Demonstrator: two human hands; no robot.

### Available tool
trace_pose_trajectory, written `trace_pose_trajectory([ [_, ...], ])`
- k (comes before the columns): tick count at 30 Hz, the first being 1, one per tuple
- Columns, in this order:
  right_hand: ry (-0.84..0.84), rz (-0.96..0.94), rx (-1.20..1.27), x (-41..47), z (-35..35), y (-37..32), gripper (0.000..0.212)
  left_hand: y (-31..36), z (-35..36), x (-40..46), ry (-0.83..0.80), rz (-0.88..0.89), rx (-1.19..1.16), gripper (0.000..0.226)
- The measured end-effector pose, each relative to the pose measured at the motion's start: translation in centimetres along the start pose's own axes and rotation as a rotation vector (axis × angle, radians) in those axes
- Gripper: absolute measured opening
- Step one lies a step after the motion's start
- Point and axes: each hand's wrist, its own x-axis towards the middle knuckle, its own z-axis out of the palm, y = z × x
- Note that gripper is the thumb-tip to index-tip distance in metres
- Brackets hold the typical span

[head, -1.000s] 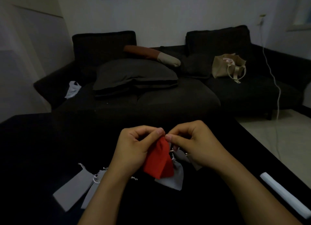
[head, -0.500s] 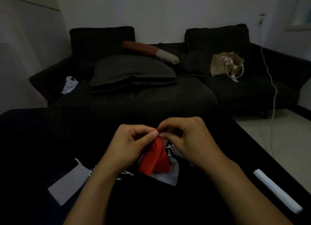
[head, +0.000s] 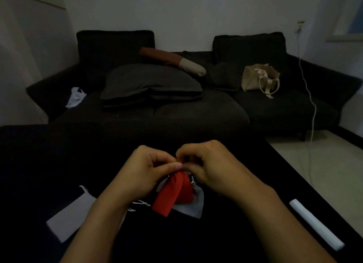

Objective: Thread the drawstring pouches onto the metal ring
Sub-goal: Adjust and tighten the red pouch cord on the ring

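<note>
Two red drawstring pouches (head: 172, 194) hang side by side from my pinched fingertips above the black table (head: 39, 164). My left hand (head: 145, 172) and my right hand (head: 212, 166) meet at the pouches' tops, thumbs and forefingers closed there. The metal ring is hidden behind my fingers. A grey pouch (head: 193, 205) hangs just behind the red ones. Another grey pouch (head: 68, 217) lies flat on the table to the left, with white drawstring ends (head: 141, 203) near my left wrist.
A white flat strip (head: 316, 223) lies near the table's right edge. Beyond the table stands a dark sofa (head: 196, 115) with cushions, a beige tote bag (head: 259, 78) and a white cloth. A white cable (head: 312, 109) hangs down on the right.
Both hands have stayed together at the tops of the pouches, fingers shifting slightly. The view has tilted a little, so the sofa sits lower in frame.
</note>
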Motion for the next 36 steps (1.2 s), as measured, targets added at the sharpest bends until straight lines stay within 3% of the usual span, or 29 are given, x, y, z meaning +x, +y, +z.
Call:
trace_pose_trajectory([
  [6,-0.083,0.048,0.358,-0.4,-1.5,-0.9,0.008,1.2,-0.3,-0.8,0.077,-0.009,-0.268,0.009],
  [14,-0.151,0.037,0.583,-0.8,-3.1,-1.4,0.004,2.0,0.1,-1.3,0.062,-0.054,-0.534,0.013],
  [24,-0.154,0.078,0.763,-0.9,-3.0,-1.2,0.007,2.4,1.0,-1.0,0.13,-0.123,-0.683,0.018],
  [29,-0.095,0.184,0.662,-0.8,-3.2,-0.9,0.02,2.5,0.7,-0.9,0.235,-0.102,-0.715,0.029],
  [32,-0.088,0.223,0.306,-0.8,-3.9,-0.8,0.013,2.1,0.4,-0.8,0.305,-0.085,-0.63,0.029],
  [36,0.043,0.09,0.095,-0.7,-4.0,-1.9,0.008,1.8,0.4,-0.6,0.33,-0.067,-0.399,0.021],
])
